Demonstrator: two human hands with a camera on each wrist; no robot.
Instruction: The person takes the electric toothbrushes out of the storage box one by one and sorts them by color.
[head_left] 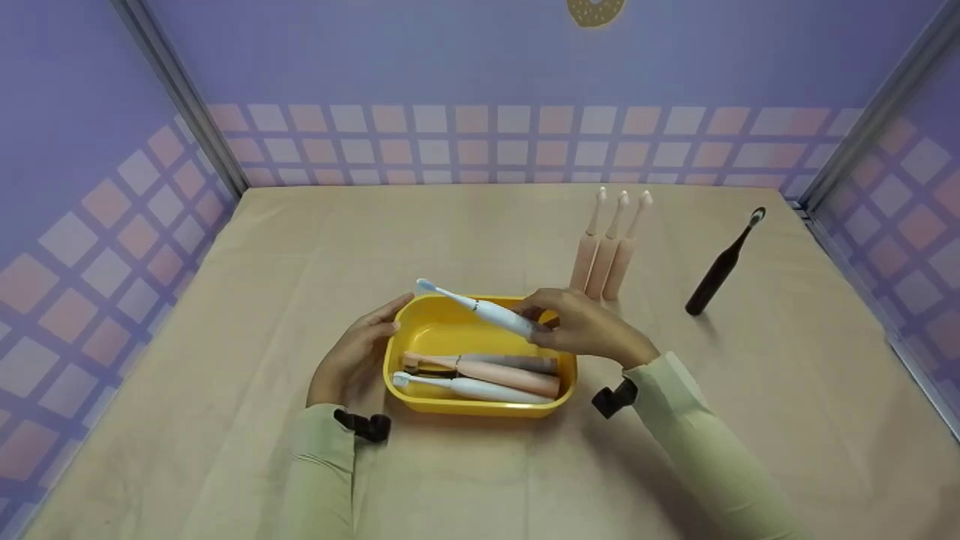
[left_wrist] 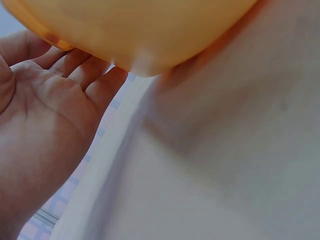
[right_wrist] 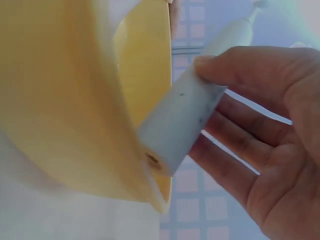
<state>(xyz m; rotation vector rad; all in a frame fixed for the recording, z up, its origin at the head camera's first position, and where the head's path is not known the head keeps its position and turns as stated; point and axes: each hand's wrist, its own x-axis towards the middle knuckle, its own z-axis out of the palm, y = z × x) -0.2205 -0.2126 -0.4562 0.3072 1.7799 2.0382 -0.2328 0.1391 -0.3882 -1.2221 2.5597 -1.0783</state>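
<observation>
My right hand (head_left: 581, 322) pinches a white electric toothbrush (head_left: 506, 318) by its handle, over the yellow tub (head_left: 480, 409). The brush head points up and left. In the right wrist view, the handle's round base (right_wrist: 157, 160) is beside the tub's rim. My left hand (head_left: 360, 345) holds the tub's left end, thumb at the rim and fingers along the outer wall, which the left wrist view shows from below. Inside the tub lie another white toothbrush (head_left: 480, 389), a pink toothbrush (head_left: 510, 374) and a grey one (head_left: 529, 362). A dark brush head partly shows under the pink one.
Three pink electric toothbrushes (head_left: 602, 259) stand side by side behind the tub, to the right. Farther right, a black electric toothbrush (head_left: 716, 277) stands alone. A beige cloth (head_left: 337, 232) covers the table, with tiled-pattern walls (head_left: 472, 124) behind and at both sides.
</observation>
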